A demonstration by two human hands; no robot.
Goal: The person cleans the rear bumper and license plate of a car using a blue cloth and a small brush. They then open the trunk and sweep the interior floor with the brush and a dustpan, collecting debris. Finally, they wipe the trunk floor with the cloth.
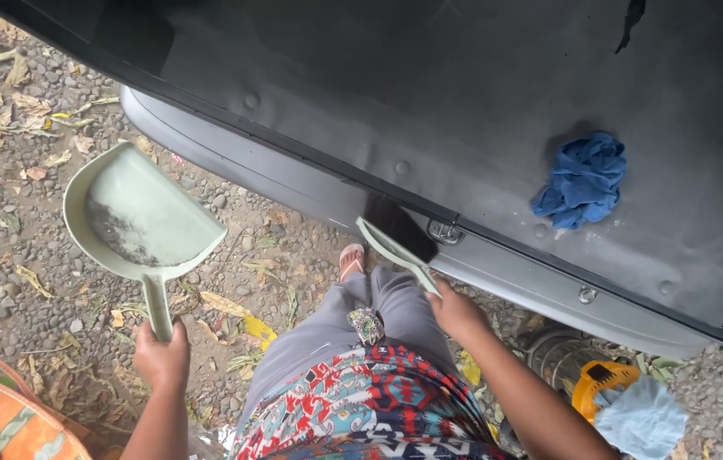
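I see the left hand [160, 356] closed around the handle of a pale green dustpan [142, 215], held over the gravel ground [12, 187] with grey dust inside. The right hand [457, 313] grips a hand brush [397, 241] whose dark bristles touch the edge of the black car floor [464, 102]; its fingers are mostly hidden. A blue rag [585, 179] lies further on the floor, well apart.

Bare trunk floor [430, 94] left of the blue rag [583, 179]
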